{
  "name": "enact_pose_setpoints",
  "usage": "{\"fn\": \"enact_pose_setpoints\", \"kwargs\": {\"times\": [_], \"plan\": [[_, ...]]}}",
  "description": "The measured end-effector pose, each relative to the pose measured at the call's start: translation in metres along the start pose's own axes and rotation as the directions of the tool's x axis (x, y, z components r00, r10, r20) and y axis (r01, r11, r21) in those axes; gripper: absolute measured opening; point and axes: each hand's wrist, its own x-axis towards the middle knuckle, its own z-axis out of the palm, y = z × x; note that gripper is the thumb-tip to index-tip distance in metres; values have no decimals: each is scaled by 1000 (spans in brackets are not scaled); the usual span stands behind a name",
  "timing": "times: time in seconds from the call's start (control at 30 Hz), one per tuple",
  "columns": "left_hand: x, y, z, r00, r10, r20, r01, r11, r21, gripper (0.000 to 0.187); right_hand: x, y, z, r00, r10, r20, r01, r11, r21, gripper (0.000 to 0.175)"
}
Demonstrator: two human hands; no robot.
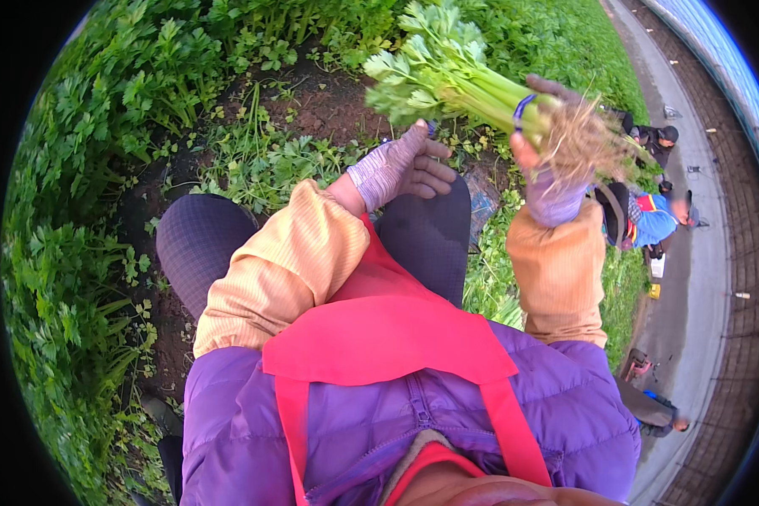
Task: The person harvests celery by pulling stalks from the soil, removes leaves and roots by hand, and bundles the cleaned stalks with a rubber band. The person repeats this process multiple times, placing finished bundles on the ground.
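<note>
My right hand (528, 155), in a thin purplish work glove, grips a celery bunch (481, 88) near its root end. A blue band (523, 112) circles the stalks beside my fingers. Shaggy pale roots (582, 139) hang over the wrist, and the leafy tops point up and to the left. My left hand (414, 163), in a soiled glove of the same kind, hovers over my knee with fingers spread and nothing gripped. By its thumb tip is a small blue item (431, 128), too small to identify.
Cut celery and leaves (291, 167) lie on dark soil before me. Standing celery plants (120, 114) rise at the left and ahead. On the right, several people, one in a blue jacket (654, 221), are beside a paved path (702, 265).
</note>
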Motion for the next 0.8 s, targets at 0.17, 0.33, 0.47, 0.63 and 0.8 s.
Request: {"fn": "enact_pose_setpoints", "kwargs": {"times": [0.17,0.33,0.47,0.63,0.8], "plan": [[-2,20,-42,969,239,-56,-228,794,-563,97,-76,12,83,909,-350,224,334,936,108,51],[-14,16,-94,838,199,-509,-425,822,-379,89,-110,47,88,814,441,378,-481,876,14,52],[-21,10,-93,844,300,-445,-444,856,-264,91,-104,59,119,694,427,580,-693,614,377,51],[-18,9,-67,860,343,-377,-374,927,-10,90,-110,48,146,485,448,751,-874,215,436,47],[-23,1,-68,885,206,-417,-161,977,142,95,-121,39,93,472,358,806,-761,-296,577,51]]}}
